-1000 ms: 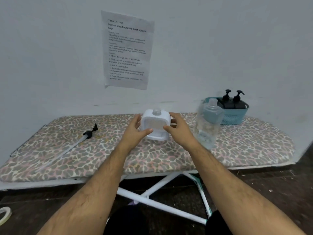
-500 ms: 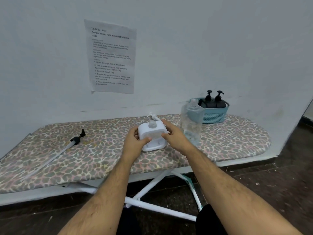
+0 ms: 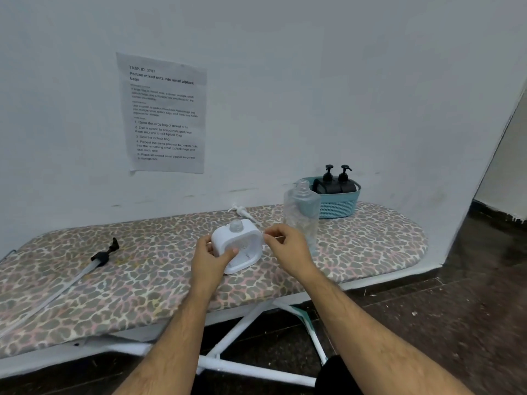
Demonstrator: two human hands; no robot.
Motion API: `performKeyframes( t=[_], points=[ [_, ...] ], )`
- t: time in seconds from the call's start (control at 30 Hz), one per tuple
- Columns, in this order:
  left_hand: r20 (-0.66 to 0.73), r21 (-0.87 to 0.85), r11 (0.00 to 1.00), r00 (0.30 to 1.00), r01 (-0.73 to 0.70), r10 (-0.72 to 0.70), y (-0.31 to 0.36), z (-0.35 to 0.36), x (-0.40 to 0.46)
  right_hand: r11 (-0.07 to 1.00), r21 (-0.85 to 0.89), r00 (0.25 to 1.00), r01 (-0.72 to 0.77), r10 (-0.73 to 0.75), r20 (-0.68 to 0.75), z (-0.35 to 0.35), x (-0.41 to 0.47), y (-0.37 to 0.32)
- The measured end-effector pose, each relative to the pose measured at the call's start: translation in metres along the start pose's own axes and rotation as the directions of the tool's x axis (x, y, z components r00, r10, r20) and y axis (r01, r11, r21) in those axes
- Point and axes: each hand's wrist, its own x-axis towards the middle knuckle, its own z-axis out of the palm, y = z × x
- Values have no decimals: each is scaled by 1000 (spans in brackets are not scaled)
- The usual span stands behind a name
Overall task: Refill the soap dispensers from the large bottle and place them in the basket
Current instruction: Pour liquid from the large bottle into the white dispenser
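Two hands at white square soap dispenser, upright on ironing board, neck open. Left hand clasping dispenser's left side; right hand just right of it, fingertips pinched narrow on something thin, unclear what. White pump lying behind dispenser; large clear bottle right of it; basket beyond, two black dispensers inside. Fill level indiscernible.

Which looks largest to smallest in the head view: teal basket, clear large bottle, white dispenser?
1. clear large bottle
2. teal basket, farther away, so its true rank is unsure
3. white dispenser, looks almost like the basket
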Motion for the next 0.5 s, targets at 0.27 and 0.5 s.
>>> performKeyframes(
  t=[0.27,0.5],
  points=[
    [79,-76,997,997,28,-22,-7,-7,-2,998,10,921,58,-50,-387,-23,-12,-11],
    [38,-64,997,998,43,-41,-4,-5,-6,983,-95,833,-160,83,-547,-38,9,12]
  ],
)
